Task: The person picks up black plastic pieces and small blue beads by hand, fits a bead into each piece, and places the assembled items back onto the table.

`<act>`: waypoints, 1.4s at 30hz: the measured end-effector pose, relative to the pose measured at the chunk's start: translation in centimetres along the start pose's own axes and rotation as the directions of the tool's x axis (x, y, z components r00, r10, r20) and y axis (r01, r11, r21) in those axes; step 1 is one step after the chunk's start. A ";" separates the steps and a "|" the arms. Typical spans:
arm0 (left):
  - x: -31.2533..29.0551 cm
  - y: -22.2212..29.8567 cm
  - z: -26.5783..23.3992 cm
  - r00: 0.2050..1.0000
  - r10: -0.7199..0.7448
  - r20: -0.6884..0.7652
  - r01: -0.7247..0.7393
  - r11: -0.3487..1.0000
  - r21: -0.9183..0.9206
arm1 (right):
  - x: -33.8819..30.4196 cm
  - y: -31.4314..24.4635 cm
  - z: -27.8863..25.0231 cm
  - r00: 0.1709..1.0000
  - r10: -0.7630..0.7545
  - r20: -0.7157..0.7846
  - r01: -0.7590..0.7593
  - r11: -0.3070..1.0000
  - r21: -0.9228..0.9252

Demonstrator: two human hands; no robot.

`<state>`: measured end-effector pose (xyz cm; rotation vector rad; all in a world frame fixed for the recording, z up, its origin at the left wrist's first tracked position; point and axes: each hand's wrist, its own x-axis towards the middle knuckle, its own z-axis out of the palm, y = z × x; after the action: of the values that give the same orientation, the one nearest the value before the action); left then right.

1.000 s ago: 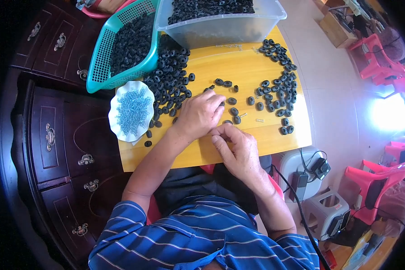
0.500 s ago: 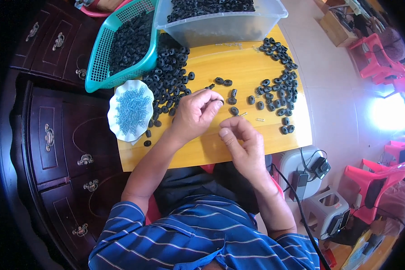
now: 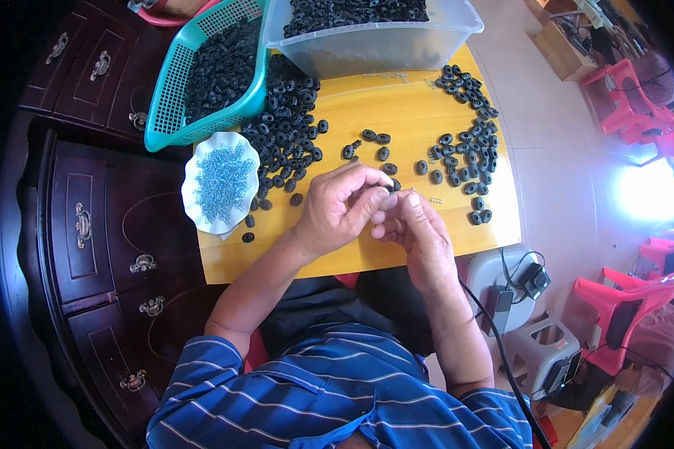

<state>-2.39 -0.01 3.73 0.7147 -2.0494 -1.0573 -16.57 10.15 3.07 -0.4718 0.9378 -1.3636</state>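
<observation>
Over the yellow table, my left hand (image 3: pixel 338 208) and my right hand (image 3: pixel 425 236) meet at their fingertips. A small black ribbed piece (image 3: pixel 390 188) is pinched between my left thumb and forefinger. My right thumb and forefinger are pressed together right beside it; whatever they hold is too small or hidden to name. Several loose black oval pieces (image 3: pixel 383 139) with holes lie just beyond my hands. One small shiny coil-like piece (image 3: pixel 436 200) rests to the right of my right fingertips.
A white scalloped dish (image 3: pixel 192 196) of small pale blue bits stands at left. Behind it are a green basket (image 3: pixel 165 112) and a clear plastic tub (image 3: pixel 374 51), both holding black pieces. Black pieces form a left heap (image 3: pixel 281 142) and a right cluster (image 3: pixel 468 150). Dark drawers (image 3: pixel 90 217) border the left.
My left hand has moved right and slightly nearer with the black piece. My right hand has closed in, and the fingertips of both now meet.
</observation>
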 end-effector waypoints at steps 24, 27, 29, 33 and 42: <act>0.6 1.4 0.5 0.989 0.126 0.077 -0.121 0.991 -0.064 | 0.4 -0.9 -0.5 0.999 0.016 -0.028 -0.010 0.980 0.200; 0.7 1.6 0.5 0.987 0.129 0.097 -0.122 0.990 -0.073 | 0.3 -0.9 -0.8 1.000 0.010 -0.021 -0.005 0.974 0.226; 0.7 1.6 0.6 0.986 0.132 0.104 -0.124 0.989 -0.074 | 0.4 -0.7 -1.0 1.000 -0.003 0.030 -0.006 0.947 0.320; 0.8 1.6 0.6 0.984 0.128 0.121 -0.114 0.987 -0.110 | 0.3 -0.7 -0.8 1.000 0.010 0.003 -0.010 0.928 0.373; 0.7 1.7 1.1 0.991 0.106 0.088 -0.087 0.978 -0.191 | 0.4 -1.1 -1.1 1.000 0.001 0.008 -0.003 0.951 0.310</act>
<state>-3.95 0.87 4.96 0.4715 -2.0115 -1.2295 -18.10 9.79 3.17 -0.2351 0.6994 -1.4750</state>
